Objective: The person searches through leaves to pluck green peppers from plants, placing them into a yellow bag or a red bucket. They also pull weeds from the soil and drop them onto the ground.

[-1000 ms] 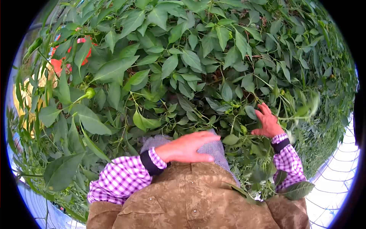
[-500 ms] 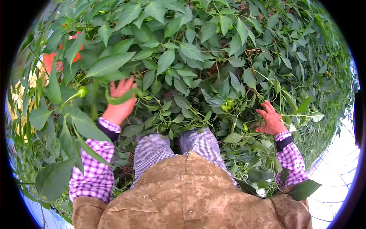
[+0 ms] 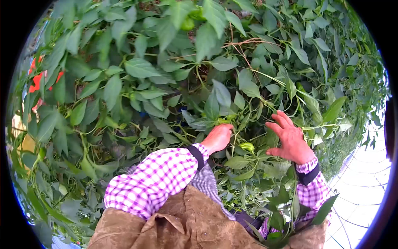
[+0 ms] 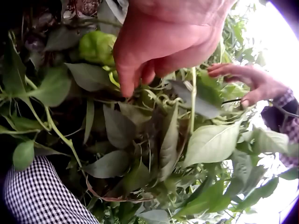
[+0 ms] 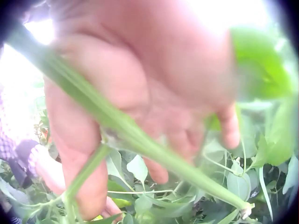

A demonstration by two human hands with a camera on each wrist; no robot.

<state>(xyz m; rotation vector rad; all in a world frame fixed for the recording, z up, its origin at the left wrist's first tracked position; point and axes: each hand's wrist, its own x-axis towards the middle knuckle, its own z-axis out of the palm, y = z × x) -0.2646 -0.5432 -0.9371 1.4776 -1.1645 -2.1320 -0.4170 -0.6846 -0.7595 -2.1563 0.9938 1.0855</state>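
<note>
Bent loosely downward, my left hand reaches into pepper plants, its fingertips beside a yellow-green pepper. Up close, the left wrist view shows a pale green pepper partly behind a finger of that hand. Another small pepper hangs between the two hands. My right hand is spread, thumb apart from the fingers, among stems and leaves. A thick green stem crosses in front of its palm in the right wrist view, and the fingers are not curled round it.
Dense leaves surround both hands. Further up hangs a green pepper, partly covered by leaves. A leafy branch lies over the right forearm. Red material shows through foliage at left; pale sheeting borders the right.
My left hand has swung from the left-hand foliage across to the peppers near the middle. My right hand has stayed about where it was, fingers spread. The head view has shifted.
</note>
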